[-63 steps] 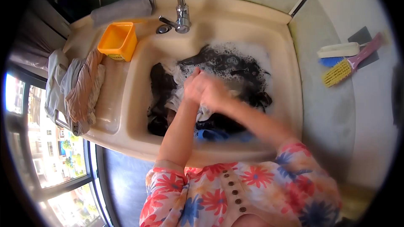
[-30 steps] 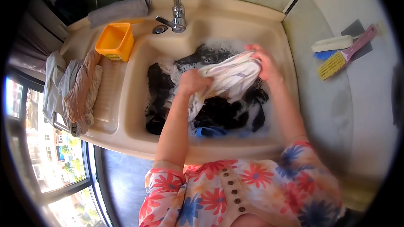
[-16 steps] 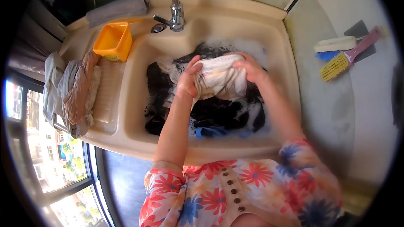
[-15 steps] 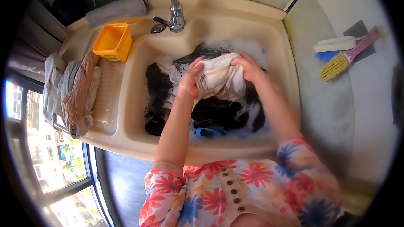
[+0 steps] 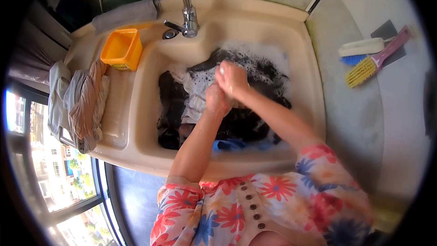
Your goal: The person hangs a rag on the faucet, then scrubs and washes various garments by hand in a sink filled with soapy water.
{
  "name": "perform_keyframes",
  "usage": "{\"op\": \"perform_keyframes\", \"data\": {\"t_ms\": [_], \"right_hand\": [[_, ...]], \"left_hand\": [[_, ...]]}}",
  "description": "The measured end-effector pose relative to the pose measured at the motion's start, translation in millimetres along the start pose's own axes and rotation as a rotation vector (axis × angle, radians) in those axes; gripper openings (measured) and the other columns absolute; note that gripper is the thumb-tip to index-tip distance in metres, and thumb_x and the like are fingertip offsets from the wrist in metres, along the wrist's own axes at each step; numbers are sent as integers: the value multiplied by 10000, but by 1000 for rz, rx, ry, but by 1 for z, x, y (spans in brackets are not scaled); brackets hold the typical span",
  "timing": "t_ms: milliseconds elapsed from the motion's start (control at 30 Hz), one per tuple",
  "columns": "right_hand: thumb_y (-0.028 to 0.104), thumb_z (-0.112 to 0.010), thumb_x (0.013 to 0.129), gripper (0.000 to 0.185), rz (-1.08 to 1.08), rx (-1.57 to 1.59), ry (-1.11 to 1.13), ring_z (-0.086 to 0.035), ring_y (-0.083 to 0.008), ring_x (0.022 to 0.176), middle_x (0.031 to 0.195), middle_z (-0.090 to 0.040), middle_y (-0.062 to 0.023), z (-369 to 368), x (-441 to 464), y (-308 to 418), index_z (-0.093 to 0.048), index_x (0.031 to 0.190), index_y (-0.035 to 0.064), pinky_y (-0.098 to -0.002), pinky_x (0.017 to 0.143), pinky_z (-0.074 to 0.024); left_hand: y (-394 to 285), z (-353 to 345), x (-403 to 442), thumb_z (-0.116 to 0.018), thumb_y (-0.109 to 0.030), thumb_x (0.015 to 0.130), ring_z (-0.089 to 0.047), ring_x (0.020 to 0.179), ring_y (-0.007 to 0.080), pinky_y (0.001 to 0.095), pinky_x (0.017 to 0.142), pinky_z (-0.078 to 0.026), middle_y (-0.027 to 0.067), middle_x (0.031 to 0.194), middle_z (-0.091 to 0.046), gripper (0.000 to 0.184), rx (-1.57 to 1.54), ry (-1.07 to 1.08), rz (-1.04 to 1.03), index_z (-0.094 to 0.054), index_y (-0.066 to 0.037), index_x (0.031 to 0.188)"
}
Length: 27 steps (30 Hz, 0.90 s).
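Note:
Over the soapy basin, my left hand [image 5: 216,99] and my right hand [image 5: 232,79] are pressed together, both closed round a bunched pale cloth. Only a little of that cloth shows between and below the fingers. Under my hands, dark clothes [image 5: 241,125] lie in sudsy water, with a whitish garment [image 5: 195,105] to the left of them. A blue cloth [image 5: 230,145] lies at the basin's near side. The beige sink [image 5: 148,95] surrounds it all.
A chrome faucet [image 5: 190,22] stands behind the basin. To the left are a yellow tub [image 5: 122,50], a heap of wrung-looking clothes [image 5: 82,100] and a rolled grey cloth [image 5: 125,14]. A yellow-bristled brush [image 5: 362,72] and a white brush [image 5: 362,47] are at the right.
The pale striped cloth was spread between my two separated hands. My hands have come together, one over the other, and the cloth is now bunched up inside them.

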State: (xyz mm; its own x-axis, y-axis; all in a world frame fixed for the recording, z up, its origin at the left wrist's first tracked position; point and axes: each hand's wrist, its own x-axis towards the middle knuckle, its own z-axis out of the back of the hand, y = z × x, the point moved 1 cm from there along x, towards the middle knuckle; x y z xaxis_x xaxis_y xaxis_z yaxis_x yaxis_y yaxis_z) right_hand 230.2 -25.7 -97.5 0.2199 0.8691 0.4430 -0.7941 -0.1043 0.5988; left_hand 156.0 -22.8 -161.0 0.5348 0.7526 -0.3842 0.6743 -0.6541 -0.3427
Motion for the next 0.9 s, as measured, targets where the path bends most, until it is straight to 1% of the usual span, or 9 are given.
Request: {"op": "perform_keyframes", "data": {"t_ms": [133, 167, 200, 267, 467, 600, 733, 833, 900], "right_hand": [[169, -612, 705, 126, 43, 72, -50, -560, -360, 634, 688, -561, -168, 12, -41, 35, -538, 721, 68, -399, 557, -451], [188, -609, 716, 142, -97, 53, -104, -560, -364, 633, 684, -562, -173, -2, -36, 1, -541, 727, 64, -395, 557, -451], [244, -576, 731, 176, -346, -1, 16, -564, -349, 667, 705, -565, -169, 4, -24, -21, -518, 692, 83, -424, 579, -448], [162, -533, 773, 95, -276, -250, 234, -584, -295, 697, 774, -602, -123, 13, -25, -58, -558, 797, 74, -381, 624, -471], [44, -586, 714, 686, -444, 980, 803, -449, -176, 1100, 1166, -488, -116, 92, 1, -32, -299, 1332, 119, -322, 933, -363], [56, -584, 736, 568, -185, 368, 688, -494, -179, 1037, 1126, -519, -115, 73, -10, -27, -388, 1270, 68, -290, 888, -400], [28, -570, 764, 471, -411, 889, 401, -527, -148, 923, 1046, -544, -77, 103, -1, -20, -438, 1216, 43, -260, 795, -447], [26, -563, 771, 471, -460, 964, 192, -532, -148, 911, 1033, -549, -83, 123, 4, -27, -433, 1223, 50, -256, 791, -448], [62, -567, 791, 390, -527, 979, 98, -542, -152, 895, 1025, -554, -93, 135, -2, -40, -477, 1169, 34, -255, 790, -449]], "left_hand": [[-14, 24, 0, -384, -180, 869, -553, 768, 214, 365, 686, -471, 84, 819, -560, 214, 63, 421, -36, -541, -58, 947], [-13, -12, -12, -432, -180, 857, -553, 773, 199, 357, 669, -474, 75, 816, -555, 180, 145, -172, 41, -542, -62, 937], [-16, -27, -17, -468, -187, 848, -557, 787, 193, 354, 660, -477, 80, 841, -561, 172, 253, -158, 76, -543, -59, 934], [-21, -36, -21, -525, -206, 834, -564, 807, 188, 347, 651, -484, 89, 877, -567, 188, 375, -71, 176, -540, -52, 942], [-34, -39, -21, -589, -422, 799, -564, 912, 235, 366, 768, -482, 124, 1022, -544, 590, 410, 200, 276, -400, -52, 1218], [-47, -50, -36, -687, -412, 711, -445, 1105, 281, 388, 908, -382, 146, 1255, -376, 888, 504, 275, 122, -186, -75, 1362], [-45, -36, -26, -734, -450, 526, -545, 1006, 286, 333, 847, -433, 200, 1076, -558, 920, 1689, 204, -47, -382, -48, 1276], [-45, -32, -16, -718, -485, 489, -593, 913, 269, 337, 799, -456, 177, 965, -616, 779, 1969, -55, -98, -548, -57, 1117], [-52, -21, -9, -719, -294, 572, -620, 797, 248, 309, 715, -471, 142, 834, -643, 431, 1617, -76, -220, -636, -33, 904]]}}
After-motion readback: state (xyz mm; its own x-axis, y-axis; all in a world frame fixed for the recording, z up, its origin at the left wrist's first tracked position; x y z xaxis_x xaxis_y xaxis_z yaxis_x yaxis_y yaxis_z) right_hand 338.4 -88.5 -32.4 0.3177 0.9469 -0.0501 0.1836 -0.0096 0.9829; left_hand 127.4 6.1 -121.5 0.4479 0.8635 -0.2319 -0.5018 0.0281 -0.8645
